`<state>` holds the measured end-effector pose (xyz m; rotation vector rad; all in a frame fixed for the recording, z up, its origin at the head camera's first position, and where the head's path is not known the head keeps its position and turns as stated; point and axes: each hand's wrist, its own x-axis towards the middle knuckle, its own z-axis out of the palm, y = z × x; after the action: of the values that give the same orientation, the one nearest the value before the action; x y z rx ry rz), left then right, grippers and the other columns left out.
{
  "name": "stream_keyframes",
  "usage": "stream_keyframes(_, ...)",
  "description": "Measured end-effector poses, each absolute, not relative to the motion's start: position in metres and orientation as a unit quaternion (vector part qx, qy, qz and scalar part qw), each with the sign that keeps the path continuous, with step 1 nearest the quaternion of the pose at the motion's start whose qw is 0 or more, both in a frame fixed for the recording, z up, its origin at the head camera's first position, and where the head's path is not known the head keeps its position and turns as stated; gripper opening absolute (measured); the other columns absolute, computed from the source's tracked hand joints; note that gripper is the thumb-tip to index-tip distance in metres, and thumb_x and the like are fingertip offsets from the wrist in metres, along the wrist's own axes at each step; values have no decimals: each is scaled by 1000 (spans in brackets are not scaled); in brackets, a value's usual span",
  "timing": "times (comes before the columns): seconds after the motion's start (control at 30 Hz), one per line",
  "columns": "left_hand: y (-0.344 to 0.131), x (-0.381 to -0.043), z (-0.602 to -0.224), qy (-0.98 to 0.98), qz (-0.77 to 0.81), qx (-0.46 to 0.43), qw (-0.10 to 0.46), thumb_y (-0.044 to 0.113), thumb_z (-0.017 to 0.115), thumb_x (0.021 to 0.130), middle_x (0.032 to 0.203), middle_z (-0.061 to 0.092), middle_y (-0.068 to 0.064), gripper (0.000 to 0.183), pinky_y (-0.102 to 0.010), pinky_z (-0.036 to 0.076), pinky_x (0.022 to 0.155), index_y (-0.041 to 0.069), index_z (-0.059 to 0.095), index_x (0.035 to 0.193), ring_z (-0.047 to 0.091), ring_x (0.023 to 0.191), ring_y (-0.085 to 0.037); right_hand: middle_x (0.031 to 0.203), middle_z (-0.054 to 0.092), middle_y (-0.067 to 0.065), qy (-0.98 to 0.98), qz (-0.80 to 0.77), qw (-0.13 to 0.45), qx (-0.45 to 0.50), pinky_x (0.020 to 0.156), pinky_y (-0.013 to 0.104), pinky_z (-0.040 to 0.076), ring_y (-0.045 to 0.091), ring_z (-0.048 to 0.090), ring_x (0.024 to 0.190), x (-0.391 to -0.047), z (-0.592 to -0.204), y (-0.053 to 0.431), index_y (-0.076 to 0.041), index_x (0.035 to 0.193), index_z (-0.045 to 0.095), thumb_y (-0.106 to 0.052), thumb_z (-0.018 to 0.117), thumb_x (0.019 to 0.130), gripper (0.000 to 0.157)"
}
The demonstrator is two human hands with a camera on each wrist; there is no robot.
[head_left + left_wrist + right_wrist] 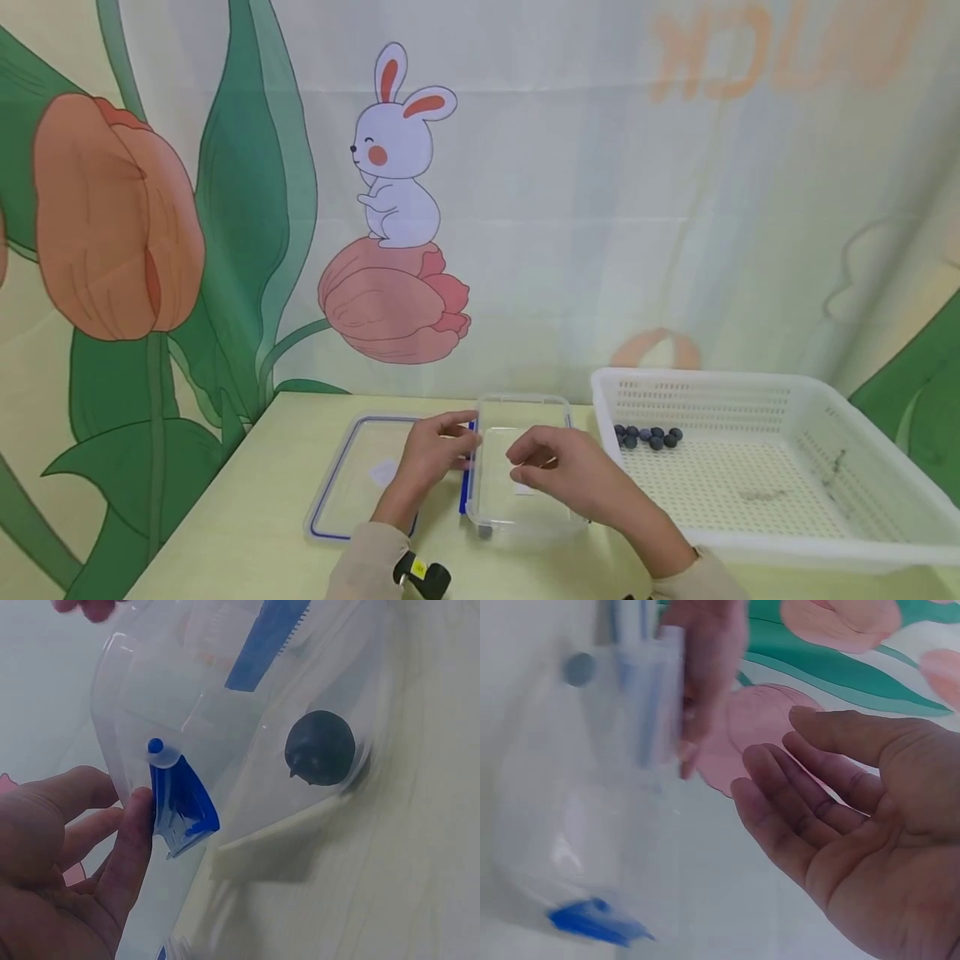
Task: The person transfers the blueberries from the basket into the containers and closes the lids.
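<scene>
A clear plastic food container [517, 527] with blue side latches stands on the table. My left hand [441, 450] holds its left side wall near the rim, a finger against the blue latch [180, 802] in the left wrist view. One dark blueberry [320, 748] lies inside, in the near left corner. My right hand [573, 471] hovers over the container with its fingers loosely curved. In the right wrist view, nothing lies between the fingers of the right hand [855, 817].
The container's clear lid [324, 492], with a blue seal, lies on the table [225, 517] at the left. A white perforated basket [750, 542] stands on the right, with several blueberries [656, 437] in its far left corner. A printed cloth [525, 208] hangs behind the table.
</scene>
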<state>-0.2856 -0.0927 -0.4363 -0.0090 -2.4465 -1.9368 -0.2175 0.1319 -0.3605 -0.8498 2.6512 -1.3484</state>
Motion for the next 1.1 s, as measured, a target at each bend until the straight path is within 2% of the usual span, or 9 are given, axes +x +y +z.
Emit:
stream_keyframes(0.27,-92,-285,-438,-785,-620,0,15,10,79,96,113,67,-13,41,-31,66,76,10,73,137,72,84,-20,108,75,-1,865,-421,-20,-271,89,36,62,15,72,97,-222,-331,155,-10,111,76,-17,75,101,12)
stream_keyframes(0.73,-92,-282,-436,-781,-624,0,16,9,79,96,114,66,-13,42,-30,66,75,8,72,137,71,86,-21,114,74,3,880,-387,-32,-274,86,34,62,19,72,101,-241,-299,201,-10,116,75,-16,75,101,16)
stream_keyframes(1.1,-92,-282,-437,-783,-621,-5,19,9,79,96,114,66,-13,42,-30,65,75,9,72,137,71,85,-20,116,72,3,888,-357,-59,-282,84,29,61,19,70,100,-272,-296,246,-11,115,78,-15,78,98,17)
